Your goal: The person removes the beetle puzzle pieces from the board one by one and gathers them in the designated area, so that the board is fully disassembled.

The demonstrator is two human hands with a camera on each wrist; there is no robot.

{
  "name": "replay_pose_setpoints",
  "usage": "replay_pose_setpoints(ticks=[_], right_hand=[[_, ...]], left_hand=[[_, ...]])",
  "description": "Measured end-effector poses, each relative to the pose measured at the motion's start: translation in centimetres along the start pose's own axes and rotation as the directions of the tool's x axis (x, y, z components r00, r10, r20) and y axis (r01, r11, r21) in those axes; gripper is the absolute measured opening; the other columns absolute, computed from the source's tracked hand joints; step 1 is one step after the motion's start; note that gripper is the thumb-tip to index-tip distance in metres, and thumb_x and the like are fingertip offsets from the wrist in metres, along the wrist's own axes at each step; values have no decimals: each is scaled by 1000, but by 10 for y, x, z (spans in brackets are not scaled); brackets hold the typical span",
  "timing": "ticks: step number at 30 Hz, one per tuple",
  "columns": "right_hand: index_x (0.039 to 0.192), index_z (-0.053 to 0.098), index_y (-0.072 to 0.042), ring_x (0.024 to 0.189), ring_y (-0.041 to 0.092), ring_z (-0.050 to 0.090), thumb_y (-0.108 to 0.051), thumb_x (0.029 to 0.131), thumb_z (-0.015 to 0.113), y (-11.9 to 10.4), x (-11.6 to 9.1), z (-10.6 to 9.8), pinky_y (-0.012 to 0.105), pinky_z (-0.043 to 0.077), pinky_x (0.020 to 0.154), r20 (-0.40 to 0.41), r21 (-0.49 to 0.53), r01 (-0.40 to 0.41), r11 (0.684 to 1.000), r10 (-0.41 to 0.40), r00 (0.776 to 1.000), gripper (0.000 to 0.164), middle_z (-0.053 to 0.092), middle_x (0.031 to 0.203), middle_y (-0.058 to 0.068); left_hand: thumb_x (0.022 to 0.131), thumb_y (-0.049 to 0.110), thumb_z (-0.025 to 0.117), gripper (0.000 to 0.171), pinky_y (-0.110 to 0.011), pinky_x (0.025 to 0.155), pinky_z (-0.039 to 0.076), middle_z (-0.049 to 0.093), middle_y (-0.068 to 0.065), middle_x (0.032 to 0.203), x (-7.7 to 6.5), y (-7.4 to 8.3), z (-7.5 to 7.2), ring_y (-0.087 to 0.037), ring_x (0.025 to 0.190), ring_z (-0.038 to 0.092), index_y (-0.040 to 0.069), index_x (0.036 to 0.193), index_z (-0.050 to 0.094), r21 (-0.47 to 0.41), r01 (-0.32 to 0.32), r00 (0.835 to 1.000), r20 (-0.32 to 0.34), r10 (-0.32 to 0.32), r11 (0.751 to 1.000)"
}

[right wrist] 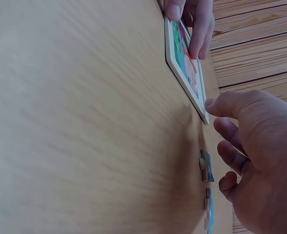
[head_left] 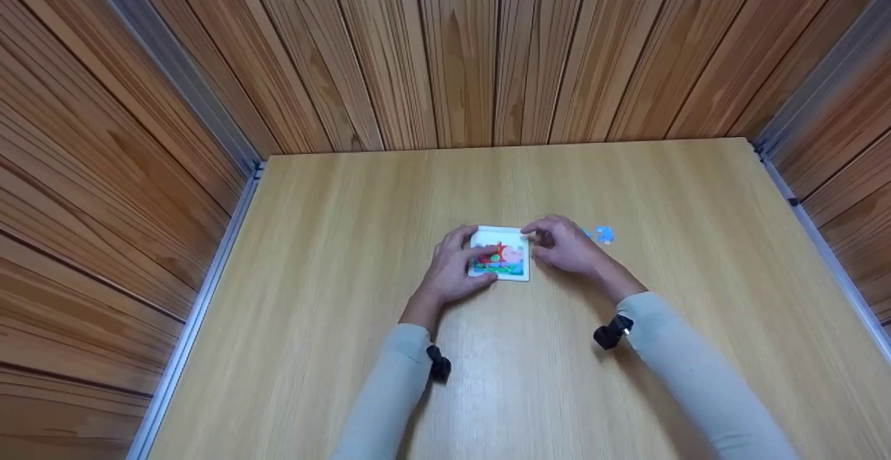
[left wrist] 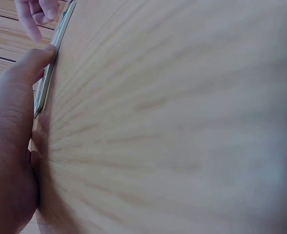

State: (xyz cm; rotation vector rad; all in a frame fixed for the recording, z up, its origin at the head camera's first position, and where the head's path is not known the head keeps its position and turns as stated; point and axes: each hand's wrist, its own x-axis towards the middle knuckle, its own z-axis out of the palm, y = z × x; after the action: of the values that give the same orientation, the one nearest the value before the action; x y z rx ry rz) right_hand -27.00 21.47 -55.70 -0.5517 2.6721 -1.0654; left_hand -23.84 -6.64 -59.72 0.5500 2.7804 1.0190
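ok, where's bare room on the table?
Left: between left sleeve and left rail. Far: between puzzle board and back wall. Right: between blue pieces and right rail. Near: between left sleeve and right sleeve. Crowded: around the puzzle board, left hand on it, right hand at its edge, blue pieces beyond.

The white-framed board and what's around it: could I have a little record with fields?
Board: white-framed, with a colourful picture, lying on the table
Left hand: rests on the board's left side, partly covering the picture
Right hand: fingers at the board's right edge
Loose pieces: at least two, bluish, right of the board
Walls: wood-panelled, behind and on both sides
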Motion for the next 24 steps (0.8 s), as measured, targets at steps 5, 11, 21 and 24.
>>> replay_pose_setpoints(ticks=[5, 11, 21, 24], right_hand=[[143, 73, -8, 119, 32, 60, -8, 106, 74, -7, 3, 5, 43, 49, 103, 21, 20, -24, 1000, 23, 999, 37, 67, 127, 16], [142, 75, -8, 121, 34, 60, -9, 106, 73, -12, 5, 12, 45, 48, 104, 11, 10, 4, 1000, -4, 1000, 37, 67, 126, 18], [142, 76, -10, 118, 30, 53, -14, 107, 74, -13, 7, 26, 39, 43, 99, 16, 26, -4, 1000, 4, 1000, 35, 60, 123, 14], [141, 76, -10, 119, 30, 53, -13, 106, 74, -14, 8, 30, 38, 42, 98, 10, 34, -13, 999, 12, 1000, 35, 59, 122, 14]], left_hand=[[98, 50, 80, 55, -65, 140, 28, 35, -7, 183, 0, 0, 0, -37, 172, 27, 30, 150, 73, -9, 27, 1000, -6, -28, 1000], [95, 46, 83, 51, -66, 140, 29, 36, -11, 182, 1, -1, 2, -39, 173, 27, 23, 139, 75, -39, 23, 999, -38, -24, 999], [94, 43, 84, 53, -64, 140, 29, 36, -11, 182, 0, -1, 2, -39, 174, 27, 17, 138, 72, -51, 25, 998, -50, -27, 998], [94, 43, 84, 54, -65, 141, 29, 35, -10, 182, 0, 0, 2, -39, 174, 27, 17, 139, 71, -53, 40, 998, -46, -42, 998]])
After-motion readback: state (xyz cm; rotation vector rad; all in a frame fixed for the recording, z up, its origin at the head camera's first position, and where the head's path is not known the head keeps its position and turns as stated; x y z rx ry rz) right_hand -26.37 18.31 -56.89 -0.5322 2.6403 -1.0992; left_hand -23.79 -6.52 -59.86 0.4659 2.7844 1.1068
